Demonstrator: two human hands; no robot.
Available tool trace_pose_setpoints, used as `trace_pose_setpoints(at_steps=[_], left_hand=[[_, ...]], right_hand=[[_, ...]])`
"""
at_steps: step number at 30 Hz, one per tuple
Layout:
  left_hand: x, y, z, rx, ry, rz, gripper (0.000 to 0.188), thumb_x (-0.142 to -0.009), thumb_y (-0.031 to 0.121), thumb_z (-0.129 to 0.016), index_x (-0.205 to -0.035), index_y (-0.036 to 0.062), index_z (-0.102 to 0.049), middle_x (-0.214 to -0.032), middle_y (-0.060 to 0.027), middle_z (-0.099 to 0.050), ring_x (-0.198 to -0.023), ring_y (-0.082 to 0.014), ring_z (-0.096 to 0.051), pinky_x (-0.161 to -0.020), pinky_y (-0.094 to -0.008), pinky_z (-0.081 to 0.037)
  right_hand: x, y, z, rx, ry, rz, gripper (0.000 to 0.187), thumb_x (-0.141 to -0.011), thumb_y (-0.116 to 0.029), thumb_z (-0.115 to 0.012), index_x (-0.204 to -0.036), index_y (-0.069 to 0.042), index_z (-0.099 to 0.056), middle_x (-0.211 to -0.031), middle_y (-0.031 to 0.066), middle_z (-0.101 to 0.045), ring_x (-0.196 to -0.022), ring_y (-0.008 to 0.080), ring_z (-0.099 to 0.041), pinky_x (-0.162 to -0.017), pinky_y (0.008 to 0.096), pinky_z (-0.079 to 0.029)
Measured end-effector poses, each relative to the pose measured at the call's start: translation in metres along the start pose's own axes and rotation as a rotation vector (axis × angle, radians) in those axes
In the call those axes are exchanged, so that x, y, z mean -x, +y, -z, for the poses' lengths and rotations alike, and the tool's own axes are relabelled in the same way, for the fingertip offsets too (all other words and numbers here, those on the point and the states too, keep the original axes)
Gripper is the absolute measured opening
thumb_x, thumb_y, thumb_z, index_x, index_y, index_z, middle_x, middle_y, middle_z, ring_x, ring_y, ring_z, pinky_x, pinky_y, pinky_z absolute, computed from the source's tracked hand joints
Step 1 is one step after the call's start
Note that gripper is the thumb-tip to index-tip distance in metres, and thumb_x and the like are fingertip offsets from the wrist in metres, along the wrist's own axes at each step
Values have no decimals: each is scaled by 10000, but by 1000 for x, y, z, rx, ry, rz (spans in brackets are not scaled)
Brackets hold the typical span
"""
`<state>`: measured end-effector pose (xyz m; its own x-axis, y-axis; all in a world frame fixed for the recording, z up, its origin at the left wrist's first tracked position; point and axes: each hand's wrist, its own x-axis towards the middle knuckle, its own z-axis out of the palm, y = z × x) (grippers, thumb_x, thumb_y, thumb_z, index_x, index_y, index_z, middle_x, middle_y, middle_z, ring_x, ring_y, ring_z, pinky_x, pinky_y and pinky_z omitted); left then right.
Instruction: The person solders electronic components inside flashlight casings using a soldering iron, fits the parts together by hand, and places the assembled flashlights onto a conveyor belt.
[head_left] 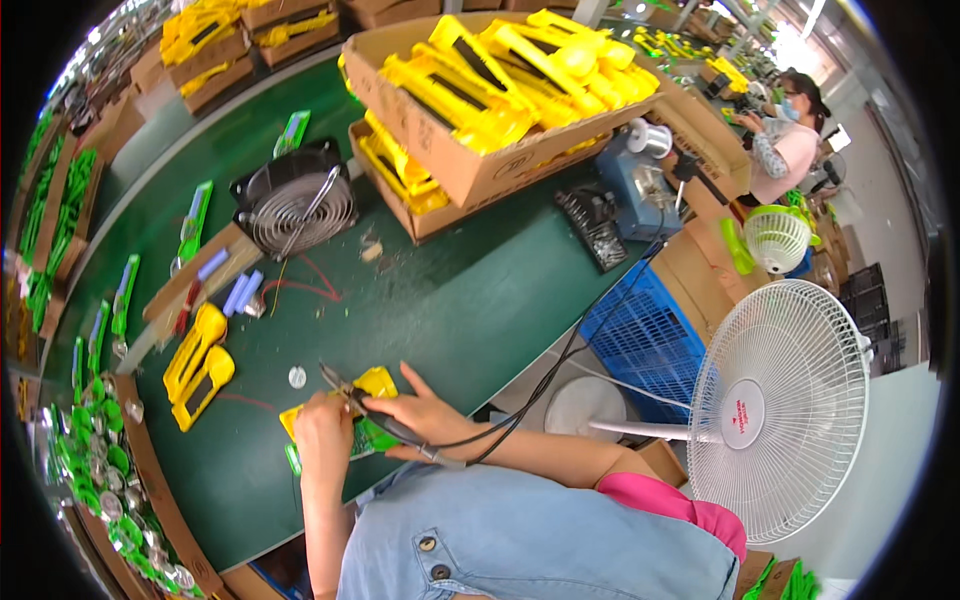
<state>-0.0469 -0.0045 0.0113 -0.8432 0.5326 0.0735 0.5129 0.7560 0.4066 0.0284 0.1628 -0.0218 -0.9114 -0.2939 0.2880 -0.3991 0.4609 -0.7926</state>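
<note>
My right hand point(430, 412) is wrapped round a soldering iron point(396, 428) with a black handle. A cable leaves the handle's rear end, and its front end points up and left, beside my left hand. My left hand point(324, 432) is closed, its fingertips bent down over a yellow plastic housing point(376, 382) at the table's near edge; what they pinch is hidden. A green part point(372, 438) lies under both hands, against the yellow one. Just beyond my left hand is a small round silvery disc point(297, 377). Two yellow housings point(203, 385) lie further left.
A metal-guarded fan point(298, 208), purple cylinders point(240, 292) and thin wires lie on the green table point(450, 300). Cartons of yellow parts point(470, 165) stand at the back. A blue soldering station point(640, 195) is far right. A white fan point(780, 410) and blue crate point(645, 335) are beside me.
</note>
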Motion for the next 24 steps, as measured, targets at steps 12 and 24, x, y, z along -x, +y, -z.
trace_pose_setpoints(at_steps=[12, 24], left_hand=[[34, 8, -8, 193, 349, -269, 207, -626, -55, -639, -815, 28, -626, -858, -81, -584, -789, -259, -538, -692, -355, -444], [31, 8, -19, 208, 398, -129, 102, -630, 30, -691, -699, 46, -619, -795, -72, -558, -724, -251, -528, -601, -349, -428]], right_hand=[[-19, 21, 25, 104, 69, 24, 706, -662, -147, -720, -1254, -100, -338, -971, 81, -567, -970, 276, -554, -1022, 597, -110], [12, -9, 28, 99, 372, -1, 243, -691, -126, -717, -894, -76, -593, -760, 36, -642, -662, 169, -614, -1024, 502, -205]])
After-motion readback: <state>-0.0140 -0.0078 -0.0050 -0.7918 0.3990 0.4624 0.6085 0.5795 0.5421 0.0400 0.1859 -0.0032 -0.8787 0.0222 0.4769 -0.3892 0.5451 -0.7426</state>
